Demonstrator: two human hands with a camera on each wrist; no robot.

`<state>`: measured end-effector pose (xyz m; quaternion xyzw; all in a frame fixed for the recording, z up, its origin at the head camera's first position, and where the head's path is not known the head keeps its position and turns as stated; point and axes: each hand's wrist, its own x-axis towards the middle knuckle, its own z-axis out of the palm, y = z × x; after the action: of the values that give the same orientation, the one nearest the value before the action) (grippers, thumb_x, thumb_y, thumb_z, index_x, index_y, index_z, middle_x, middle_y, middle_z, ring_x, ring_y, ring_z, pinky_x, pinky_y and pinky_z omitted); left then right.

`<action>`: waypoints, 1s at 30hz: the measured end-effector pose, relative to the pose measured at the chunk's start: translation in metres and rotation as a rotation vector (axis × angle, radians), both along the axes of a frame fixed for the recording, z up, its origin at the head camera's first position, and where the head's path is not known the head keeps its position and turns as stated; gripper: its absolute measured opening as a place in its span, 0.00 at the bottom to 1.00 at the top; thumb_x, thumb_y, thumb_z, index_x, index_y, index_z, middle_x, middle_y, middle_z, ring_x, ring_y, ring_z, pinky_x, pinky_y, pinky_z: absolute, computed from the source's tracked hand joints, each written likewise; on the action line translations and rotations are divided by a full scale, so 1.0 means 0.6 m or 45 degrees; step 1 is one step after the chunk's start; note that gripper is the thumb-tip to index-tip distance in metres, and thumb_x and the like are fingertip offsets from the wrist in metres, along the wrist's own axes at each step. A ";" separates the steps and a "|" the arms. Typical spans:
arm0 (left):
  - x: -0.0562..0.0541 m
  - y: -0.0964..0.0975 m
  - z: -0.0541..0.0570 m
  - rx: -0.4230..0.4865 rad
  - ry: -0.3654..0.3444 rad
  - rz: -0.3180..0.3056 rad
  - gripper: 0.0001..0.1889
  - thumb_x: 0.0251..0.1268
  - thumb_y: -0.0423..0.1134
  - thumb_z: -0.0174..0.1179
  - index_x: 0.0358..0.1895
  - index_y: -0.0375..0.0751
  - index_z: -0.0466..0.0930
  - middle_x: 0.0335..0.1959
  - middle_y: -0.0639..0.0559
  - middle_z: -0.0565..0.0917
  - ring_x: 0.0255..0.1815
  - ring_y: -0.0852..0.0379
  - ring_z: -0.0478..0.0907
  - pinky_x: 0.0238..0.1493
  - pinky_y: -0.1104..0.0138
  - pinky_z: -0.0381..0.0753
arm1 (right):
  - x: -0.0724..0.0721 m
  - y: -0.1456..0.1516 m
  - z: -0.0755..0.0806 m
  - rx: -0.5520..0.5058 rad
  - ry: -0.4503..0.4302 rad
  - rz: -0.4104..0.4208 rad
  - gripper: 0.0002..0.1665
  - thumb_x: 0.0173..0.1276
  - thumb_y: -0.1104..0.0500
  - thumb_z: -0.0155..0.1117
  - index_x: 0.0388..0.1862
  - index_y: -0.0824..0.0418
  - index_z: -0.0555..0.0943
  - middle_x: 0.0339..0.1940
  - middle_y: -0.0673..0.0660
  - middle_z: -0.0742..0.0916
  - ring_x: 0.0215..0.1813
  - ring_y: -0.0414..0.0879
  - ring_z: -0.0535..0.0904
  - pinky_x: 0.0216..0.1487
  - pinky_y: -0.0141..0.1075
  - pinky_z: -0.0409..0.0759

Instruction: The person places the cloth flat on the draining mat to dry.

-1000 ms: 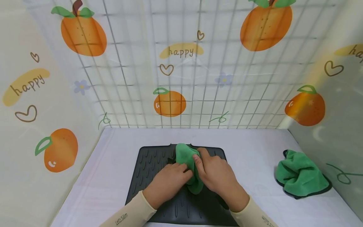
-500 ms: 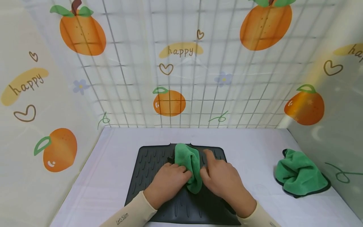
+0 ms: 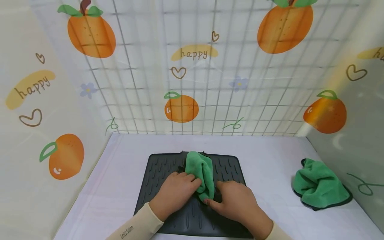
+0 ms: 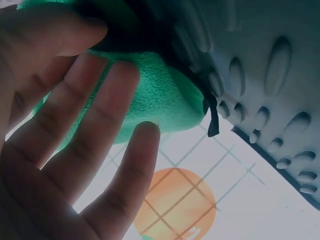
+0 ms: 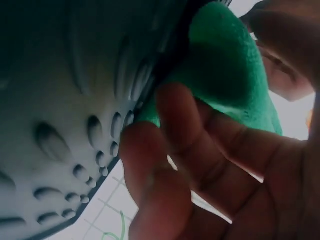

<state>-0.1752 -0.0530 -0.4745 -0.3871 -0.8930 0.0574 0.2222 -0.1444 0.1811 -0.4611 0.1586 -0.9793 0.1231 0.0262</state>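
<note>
A folded green plush cloth (image 3: pixel 199 166) with dark edging lies over the middle of a black ridged mat (image 3: pixel 187 226). My left hand (image 3: pixel 178 190) rests on its left side. In the left wrist view the fingers (image 4: pixel 115 95) are spread and nearly straight against the green pile (image 4: pixel 165 100). Beside the cloth's lower right end is my right hand (image 3: pixel 238 201), with the thumb at the near edge and the bent forefinger by dark edging. The right wrist view has bent fingers (image 5: pixel 177 115) overlapping the cloth (image 5: pixel 225 60); I cannot tell whether they pinch it.
A second green cloth (image 3: pixel 321 185) with black trim lies crumpled at the right of the white table (image 3: pixel 126 160). Behind the table and at its sides hang pale sheets (image 3: pixel 255 76) printed with oranges; a wire grid shows through the back one.
My right hand has left the upper right part of the folded cloth and come down toward its near end. My left hand has stayed on the cloth.
</note>
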 end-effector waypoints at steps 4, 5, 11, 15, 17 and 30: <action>0.001 -0.003 0.000 0.035 -0.015 -0.026 0.08 0.70 0.45 0.72 0.46 0.59 0.82 0.35 0.61 0.81 0.31 0.60 0.78 0.25 0.65 0.69 | -0.004 0.001 -0.005 0.006 0.004 0.021 0.24 0.61 0.27 0.73 0.27 0.41 0.79 0.15 0.40 0.73 0.19 0.37 0.69 0.20 0.39 0.69; 0.001 -0.005 -0.001 0.046 -0.023 -0.030 0.08 0.70 0.45 0.72 0.46 0.59 0.82 0.34 0.61 0.81 0.31 0.60 0.78 0.25 0.65 0.69 | -0.005 0.001 -0.005 0.006 0.008 0.024 0.22 0.62 0.29 0.74 0.27 0.40 0.79 0.15 0.40 0.73 0.19 0.37 0.69 0.20 0.39 0.69; -0.004 -0.024 -0.008 0.118 -0.063 -0.023 0.10 0.65 0.41 0.74 0.43 0.58 0.82 0.33 0.61 0.79 0.29 0.59 0.76 0.24 0.65 0.70 | -0.007 0.006 0.001 0.014 0.043 0.013 0.21 0.64 0.41 0.76 0.22 0.42 0.73 0.16 0.41 0.72 0.20 0.37 0.67 0.20 0.37 0.68; -0.009 -0.039 -0.010 0.143 -0.095 0.013 0.10 0.64 0.37 0.73 0.39 0.58 0.82 0.31 0.61 0.77 0.27 0.59 0.74 0.24 0.66 0.68 | -0.008 0.014 0.007 -0.003 0.060 -0.011 0.21 0.63 0.50 0.76 0.22 0.43 0.70 0.18 0.42 0.71 0.22 0.38 0.67 0.20 0.37 0.67; -0.011 -0.047 -0.008 0.149 -0.108 0.030 0.10 0.63 0.36 0.73 0.38 0.57 0.82 0.30 0.61 0.76 0.27 0.59 0.73 0.23 0.66 0.67 | -0.010 0.018 0.011 -0.015 0.073 -0.024 0.20 0.62 0.54 0.75 0.22 0.44 0.70 0.19 0.43 0.72 0.23 0.39 0.66 0.20 0.37 0.67; -0.023 -0.106 0.006 0.218 -0.020 0.105 0.12 0.60 0.32 0.71 0.33 0.55 0.78 0.27 0.59 0.75 0.25 0.57 0.74 0.21 0.65 0.67 | -0.025 0.043 0.025 -0.049 0.096 -0.093 0.09 0.63 0.59 0.73 0.32 0.50 0.78 0.24 0.44 0.77 0.24 0.41 0.70 0.22 0.39 0.70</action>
<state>-0.1892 -0.1163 -0.4708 -0.3302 -0.9115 -0.0132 0.2450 -0.1595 0.2067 -0.4459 0.1268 -0.9802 0.1349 0.0705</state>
